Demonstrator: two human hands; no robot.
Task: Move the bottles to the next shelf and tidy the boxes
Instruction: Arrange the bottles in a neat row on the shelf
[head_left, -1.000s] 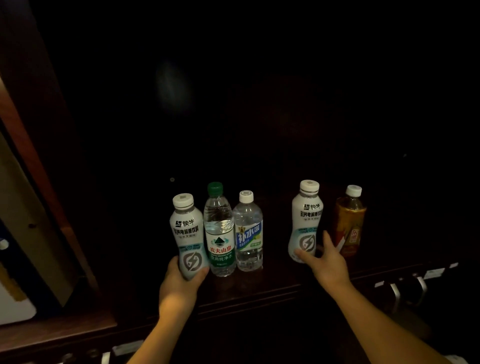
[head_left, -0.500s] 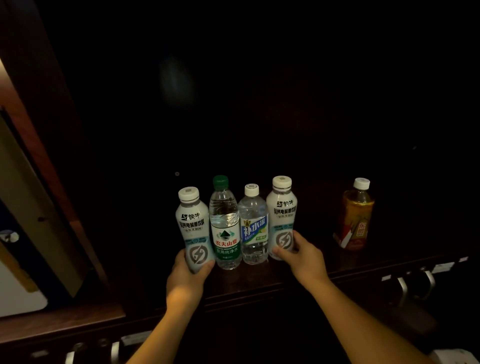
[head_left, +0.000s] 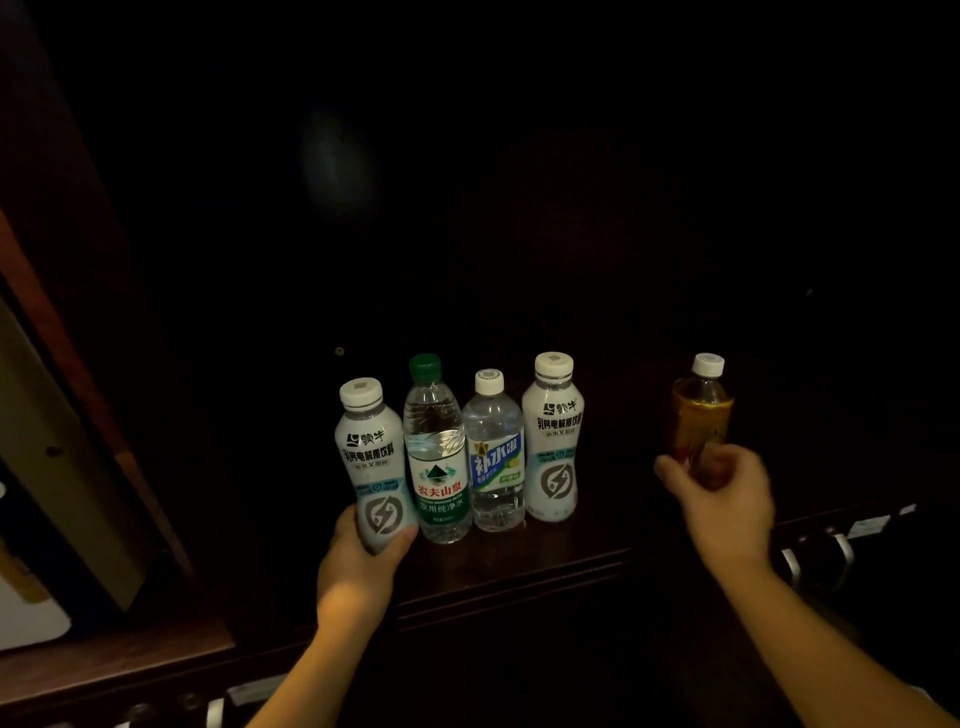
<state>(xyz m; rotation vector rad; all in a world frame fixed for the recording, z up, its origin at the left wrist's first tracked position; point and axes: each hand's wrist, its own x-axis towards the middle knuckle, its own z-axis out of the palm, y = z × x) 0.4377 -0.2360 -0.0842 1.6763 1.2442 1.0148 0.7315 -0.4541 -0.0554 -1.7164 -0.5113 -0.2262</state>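
Observation:
Several bottles stand upright on a dark wooden shelf. My left hand grips the base of a white electrolyte bottle at the left end of a tight row. Beside it stand a green-capped water bottle, a clear blue-labelled bottle and a second white bottle. Apart to the right is an amber tea bottle. My right hand curls around its lower part and hides its base. No boxes are visible.
The cabinet interior behind the bottles is dark. A wooden side panel rises on the left. Metal handles and small white labels sit below the shelf edge at right, and more labels lie at bottom left.
My right hand slid the second white bottle left against the row, let go of it and moved right to the amber tea bottle. My left hand stayed on the left white bottle.

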